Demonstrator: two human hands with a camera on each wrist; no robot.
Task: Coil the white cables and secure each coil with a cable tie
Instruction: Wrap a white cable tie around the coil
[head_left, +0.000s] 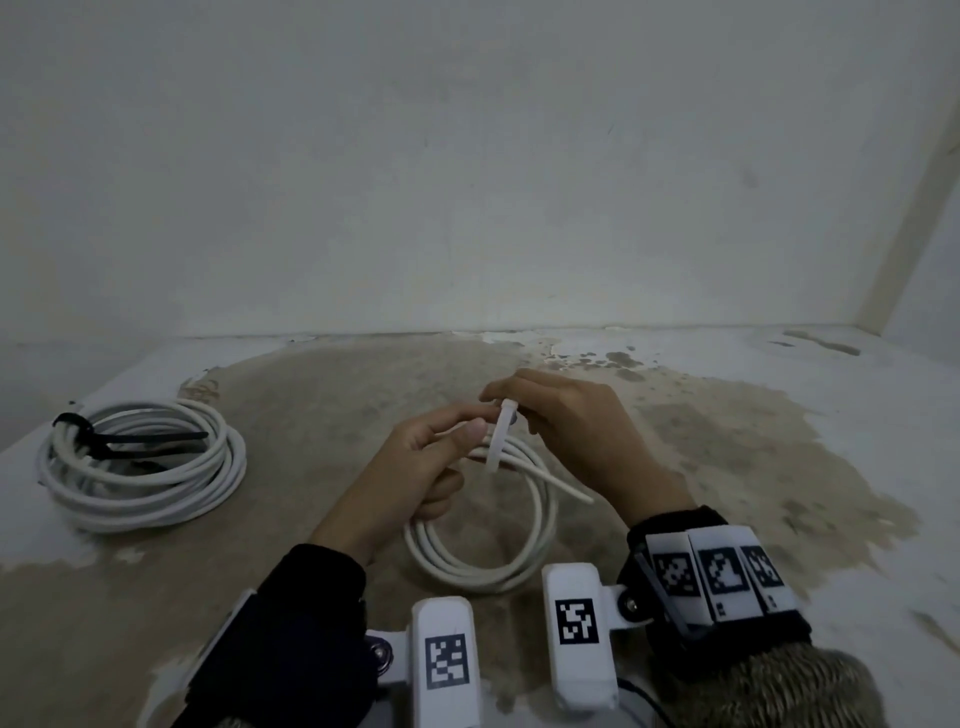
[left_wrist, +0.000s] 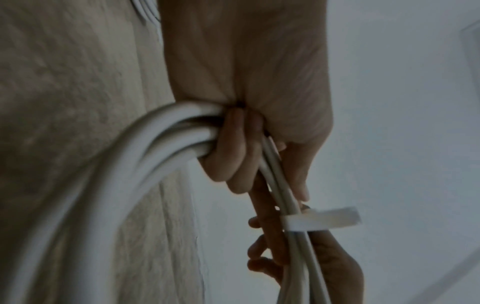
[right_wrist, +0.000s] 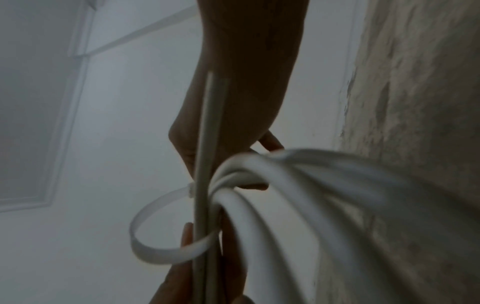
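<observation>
A small white cable coil (head_left: 483, 545) hangs in front of me above the floor. My left hand (head_left: 441, 452) grips its bundled strands (left_wrist: 168, 139) with curled fingers. A white cable tie (head_left: 497, 436) is looped loosely round the strands (right_wrist: 155, 232), its flat tail sticking out (left_wrist: 330, 219). My right hand (head_left: 561, 410) pinches the tie at its upper end. One free cable end (head_left: 566, 486) pokes out to the right. A second, larger white coil (head_left: 145, 467) lies on the floor at the left, bound with a black cable tie (head_left: 104, 441).
The floor (head_left: 727, 467) is worn, with brownish bare patches and peeling white paint. A white wall (head_left: 467, 182) rises just behind the work area, and another wall meets it at the right corner (head_left: 883, 260).
</observation>
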